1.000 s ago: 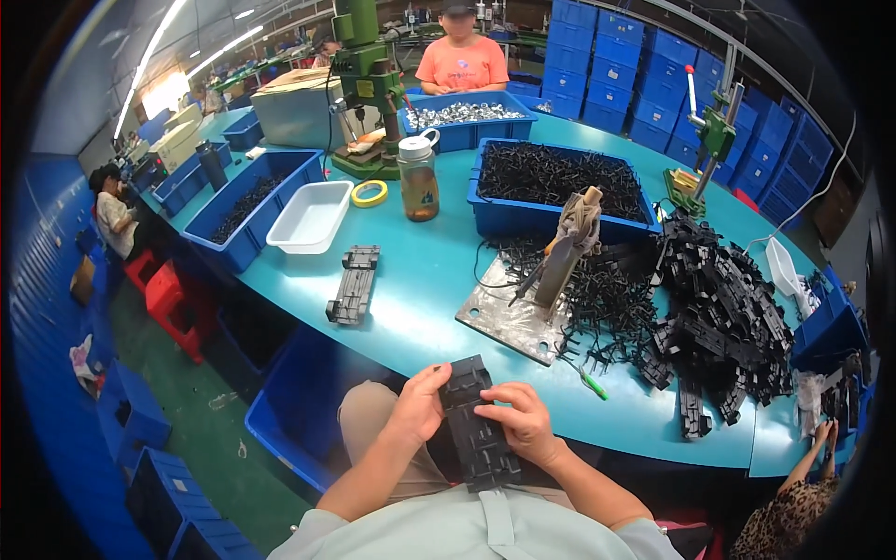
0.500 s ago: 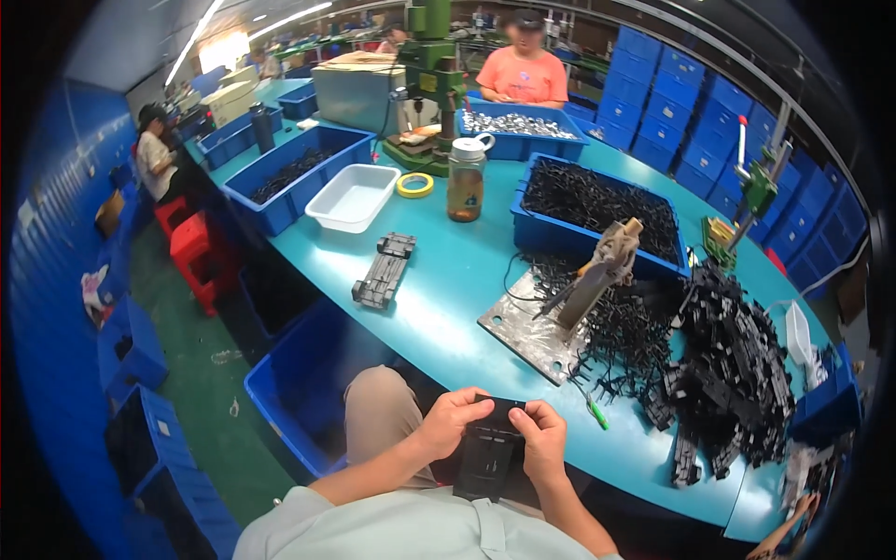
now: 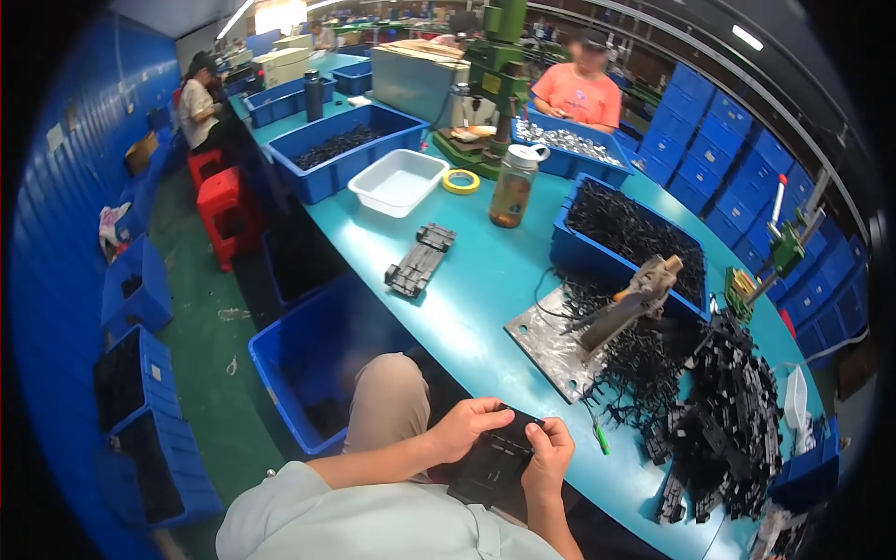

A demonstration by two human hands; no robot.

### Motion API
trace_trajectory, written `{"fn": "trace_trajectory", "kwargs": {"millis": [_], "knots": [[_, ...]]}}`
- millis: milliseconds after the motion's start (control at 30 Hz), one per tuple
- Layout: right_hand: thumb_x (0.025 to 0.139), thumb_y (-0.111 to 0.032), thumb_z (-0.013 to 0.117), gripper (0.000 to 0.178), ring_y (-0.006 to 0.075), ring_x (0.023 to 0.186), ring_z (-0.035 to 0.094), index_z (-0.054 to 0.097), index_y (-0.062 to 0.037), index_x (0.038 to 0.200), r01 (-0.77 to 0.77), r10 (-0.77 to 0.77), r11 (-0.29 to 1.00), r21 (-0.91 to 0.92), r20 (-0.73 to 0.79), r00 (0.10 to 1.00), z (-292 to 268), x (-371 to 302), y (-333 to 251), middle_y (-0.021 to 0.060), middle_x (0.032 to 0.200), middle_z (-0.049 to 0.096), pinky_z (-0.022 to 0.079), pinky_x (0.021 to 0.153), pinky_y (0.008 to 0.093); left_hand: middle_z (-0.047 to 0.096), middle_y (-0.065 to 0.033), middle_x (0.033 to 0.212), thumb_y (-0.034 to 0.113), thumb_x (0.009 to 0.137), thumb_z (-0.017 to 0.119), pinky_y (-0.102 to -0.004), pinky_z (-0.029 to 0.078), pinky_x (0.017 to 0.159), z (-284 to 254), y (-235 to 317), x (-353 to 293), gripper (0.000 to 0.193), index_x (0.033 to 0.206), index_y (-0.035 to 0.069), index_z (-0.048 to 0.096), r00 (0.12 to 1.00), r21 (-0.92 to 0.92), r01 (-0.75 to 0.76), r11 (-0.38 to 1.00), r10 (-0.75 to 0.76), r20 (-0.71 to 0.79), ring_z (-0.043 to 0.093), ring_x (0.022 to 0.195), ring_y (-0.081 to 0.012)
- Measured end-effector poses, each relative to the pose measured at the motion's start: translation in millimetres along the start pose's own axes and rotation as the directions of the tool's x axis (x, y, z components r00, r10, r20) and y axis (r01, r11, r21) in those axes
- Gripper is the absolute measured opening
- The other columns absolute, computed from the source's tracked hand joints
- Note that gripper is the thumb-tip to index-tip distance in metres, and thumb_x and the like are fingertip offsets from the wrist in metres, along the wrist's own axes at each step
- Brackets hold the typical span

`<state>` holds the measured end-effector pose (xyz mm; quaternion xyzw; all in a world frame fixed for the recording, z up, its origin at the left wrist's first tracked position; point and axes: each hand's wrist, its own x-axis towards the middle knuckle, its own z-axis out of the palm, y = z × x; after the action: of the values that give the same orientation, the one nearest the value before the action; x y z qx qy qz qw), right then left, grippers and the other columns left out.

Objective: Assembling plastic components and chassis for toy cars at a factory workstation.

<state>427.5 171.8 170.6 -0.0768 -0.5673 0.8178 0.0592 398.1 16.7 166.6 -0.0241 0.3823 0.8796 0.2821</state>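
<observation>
The left hand [image 3: 467, 431] and the right hand [image 3: 549, 455] are held close together in front of the torso [image 3: 392, 523], beside the near edge of the table [image 3: 476, 327]. The left forearm [image 3: 387, 462] is brought across from a pale sleeve [image 3: 280, 490], slanting slightly upward, and its hand is turned inward, the thumb stretched toward the right and the fingers curled behind it in a pinch. The right forearm [image 3: 553, 534] is raised steeply, its hand set upright with the thumb pointed upward and the fingers bent; between the two thumb tips a small gap is left
</observation>
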Motion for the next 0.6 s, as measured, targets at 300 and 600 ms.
{"fn": "trace_trajectory", "kwargs": {"millis": [300, 600], "knots": [[0.081, -0.001, 0.062, 0.007, 0.0066, 0.068, 0.051, 0.055, -0.0028, 0.080, -0.014, 0.014, 0.999, 0.029, 0.001, 1.000, 4.9, -4.7, 1.0, 0.0010, 0.076, 0.058, 0.041, 0.066, 0.0202, 0.057, 0.0025, 0.085, 0.009, 0.086, 0.059, -0.0202, 0.039, 0.068, 8.6, 0.3, -14.9, 0.006, 0.091, 0.008, 0.058, 0.994, -0.076, -0.060, 0.995, 0.053, -0.092, 0.051, 0.078, -0.0051], [0.079, -0.002, 0.062, 0.010, 0.0059, 0.064, 0.049, 0.053, -0.0036, 0.076, 0.048, -0.048, 0.999, -0.014, -0.049, 0.998, 10.7, -8.2, -1.0, -0.0002, 0.071, 0.056, 0.040, 0.063, 0.0196, 0.050, 0.0035, 0.078, 0.014, 0.083, 0.057, -0.0206, 0.034, 0.062, 15.8, -4.8, -8.8, 0.011, 0.091, 0.007, 0.059, 0.958, 0.140, -0.127, 0.982, 0.158, -0.239, 0.045, 0.072, -0.0044]]}}
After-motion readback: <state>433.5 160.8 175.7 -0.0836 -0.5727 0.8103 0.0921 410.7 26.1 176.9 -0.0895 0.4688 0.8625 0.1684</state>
